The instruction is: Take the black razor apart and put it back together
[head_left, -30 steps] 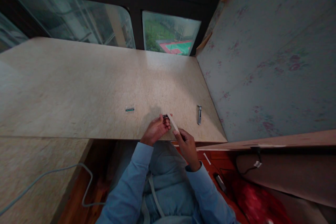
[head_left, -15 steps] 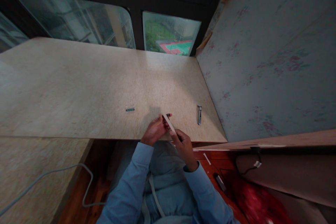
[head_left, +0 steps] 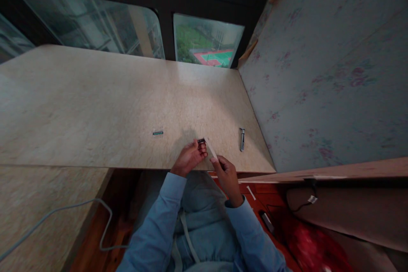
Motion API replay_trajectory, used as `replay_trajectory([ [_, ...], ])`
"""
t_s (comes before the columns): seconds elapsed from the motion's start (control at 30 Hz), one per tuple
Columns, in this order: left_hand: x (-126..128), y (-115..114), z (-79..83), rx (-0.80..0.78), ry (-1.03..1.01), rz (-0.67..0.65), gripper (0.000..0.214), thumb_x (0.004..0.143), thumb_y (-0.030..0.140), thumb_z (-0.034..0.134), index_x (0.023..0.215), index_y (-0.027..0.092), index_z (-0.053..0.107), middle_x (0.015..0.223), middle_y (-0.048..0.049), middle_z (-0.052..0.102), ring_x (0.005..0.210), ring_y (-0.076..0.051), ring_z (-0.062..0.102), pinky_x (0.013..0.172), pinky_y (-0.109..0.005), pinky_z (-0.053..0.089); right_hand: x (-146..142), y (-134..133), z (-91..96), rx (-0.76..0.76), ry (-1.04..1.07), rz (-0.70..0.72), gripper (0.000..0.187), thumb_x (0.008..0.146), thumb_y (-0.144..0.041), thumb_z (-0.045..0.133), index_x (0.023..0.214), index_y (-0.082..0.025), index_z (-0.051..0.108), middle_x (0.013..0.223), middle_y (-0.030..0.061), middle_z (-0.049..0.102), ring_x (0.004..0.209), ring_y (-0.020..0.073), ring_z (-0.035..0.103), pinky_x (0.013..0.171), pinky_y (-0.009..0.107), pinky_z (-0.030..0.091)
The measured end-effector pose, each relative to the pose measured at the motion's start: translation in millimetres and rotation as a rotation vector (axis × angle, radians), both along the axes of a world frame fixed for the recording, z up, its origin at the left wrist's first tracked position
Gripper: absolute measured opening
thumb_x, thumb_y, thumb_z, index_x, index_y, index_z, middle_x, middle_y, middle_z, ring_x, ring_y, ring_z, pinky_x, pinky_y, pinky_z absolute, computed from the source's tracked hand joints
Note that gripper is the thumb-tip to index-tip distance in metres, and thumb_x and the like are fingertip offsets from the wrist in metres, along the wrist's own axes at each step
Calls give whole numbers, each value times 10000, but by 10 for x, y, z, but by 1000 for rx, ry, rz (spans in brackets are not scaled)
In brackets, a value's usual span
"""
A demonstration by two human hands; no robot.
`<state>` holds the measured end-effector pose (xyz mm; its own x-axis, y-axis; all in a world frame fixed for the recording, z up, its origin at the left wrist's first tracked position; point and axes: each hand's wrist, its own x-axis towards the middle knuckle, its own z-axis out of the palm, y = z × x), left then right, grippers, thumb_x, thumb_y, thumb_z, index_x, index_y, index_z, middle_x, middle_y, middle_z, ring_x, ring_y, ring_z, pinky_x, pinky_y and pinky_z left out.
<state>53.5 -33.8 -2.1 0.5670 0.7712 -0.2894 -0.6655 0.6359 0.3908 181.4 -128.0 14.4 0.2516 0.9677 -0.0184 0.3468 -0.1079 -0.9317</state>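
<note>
Over the near edge of a pale wooden desk (head_left: pixel 95 102), my left hand (head_left: pixel 188 158) pinches a small dark metal piece (head_left: pixel 200 141) at its fingertips. My right hand (head_left: pixel 225 172) is closed on the lower end of a thin white strip (head_left: pixel 211 149), which slants up toward the dark piece and touches or nearly touches it. Both sleeves are light blue.
A small razor-like metal tool (head_left: pixel 242 138) lies on the desk to the right, near a patterned wall panel (head_left: pixel 318 72). A small dark green-tipped piece (head_left: pixel 157 133) lies to the left. A grey cable (head_left: pixel 63 221) runs over the lower surface. Windows stand behind the desk.
The white strip's upper end swung left toward the dark piece half a second ago and is back to its earlier slant. Both hands stay in place.
</note>
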Motion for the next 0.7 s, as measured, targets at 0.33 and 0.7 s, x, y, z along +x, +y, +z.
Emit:
replay_trajectory([
  [0.33, -12, 9, -56, 8, 76, -10, 272, 857, 294, 645, 996, 65, 688, 733, -52, 633, 648, -125, 584, 635, -251, 465, -26, -22, 79, -19, 13, 109, 348, 912, -448, 504, 823, -155, 668, 630, -20, 486, 608, 137, 442, 559, 240, 312],
  [0.7, -7, -6, -7, 13, 3, 4, 206, 830, 269, 680, 873, 68, 674, 701, -27, 557, 647, -116, 530, 638, -263, 441, 92, -39, 82, -47, -3, 31, 379, 908, -471, 496, 746, -154, 626, 611, -25, 475, 599, 132, 445, 569, 240, 321],
])
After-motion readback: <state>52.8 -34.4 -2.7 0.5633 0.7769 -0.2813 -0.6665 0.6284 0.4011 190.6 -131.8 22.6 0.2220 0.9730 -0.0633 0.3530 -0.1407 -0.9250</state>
